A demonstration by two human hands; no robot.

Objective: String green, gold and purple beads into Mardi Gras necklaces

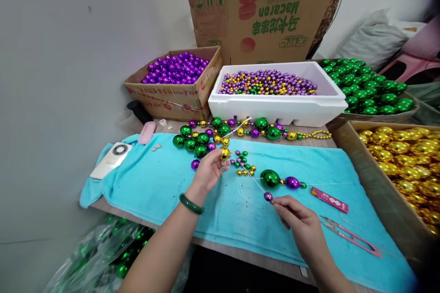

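My left hand (210, 171), with a green bangle at its wrist, pinches a shiny gold ball bead (225, 153) over the towel. Between the fingertips of my right hand (297, 215) is the near end of a long thin needle (256, 180). A small purple bead (268, 196) sits on the needle close to those fingers. Just beyond lie small loose beads (244, 170) in green, purple and gold. To the right, a large green bead (270, 178) and a purple oval bead (292, 182) are strung on a clear thread.
A turquoise towel (154, 187) covers the table. Finished-looking bead strands (273, 133) lie along its back. Behind stand a carton of purple beads (168, 96) and a white foam box (275, 105). Gold beads (398, 146) fill a right-hand box. Pink thread snips (354, 236) lie at right.
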